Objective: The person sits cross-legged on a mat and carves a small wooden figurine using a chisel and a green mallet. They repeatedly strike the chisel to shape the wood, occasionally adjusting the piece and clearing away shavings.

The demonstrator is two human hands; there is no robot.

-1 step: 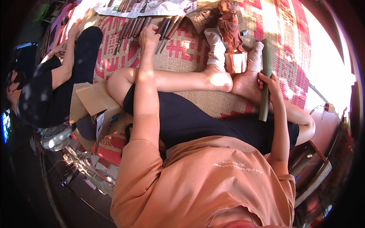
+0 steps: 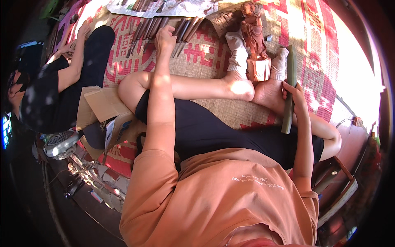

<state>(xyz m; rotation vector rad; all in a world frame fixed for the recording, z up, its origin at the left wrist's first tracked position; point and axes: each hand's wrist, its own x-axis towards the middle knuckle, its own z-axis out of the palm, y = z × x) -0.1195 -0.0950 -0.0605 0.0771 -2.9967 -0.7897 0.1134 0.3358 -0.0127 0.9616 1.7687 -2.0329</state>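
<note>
My left hand (image 2: 166, 40) reaches out over a row of carving chisels (image 2: 148, 29) with dark handles. Its fingers are curled down among them, and whatever they grip is hidden. In my right hand (image 2: 294, 92) is a long olive-green bar (image 2: 289, 111), its fingers wrapped round the middle; it stands lengthwise beside my right foot. A reddish-brown carved wooden figure (image 2: 254, 37) on a pale-faced block base (image 2: 259, 70) is upright between my two feet, whose front parts are covered with cloth.
A patterned red and straw mat (image 2: 205, 61) lies under everything. More tools rest on a pale sheet (image 2: 185, 9) at the far side. On my left are an opened cardboard box (image 2: 107, 105), a grey fan (image 2: 61, 142) and another person in dark clothes (image 2: 70, 94).
The whole view has shifted slightly, so things sit a little further right. My left hand stays among the chisels, and my right hand keeps its hold on the bar.
</note>
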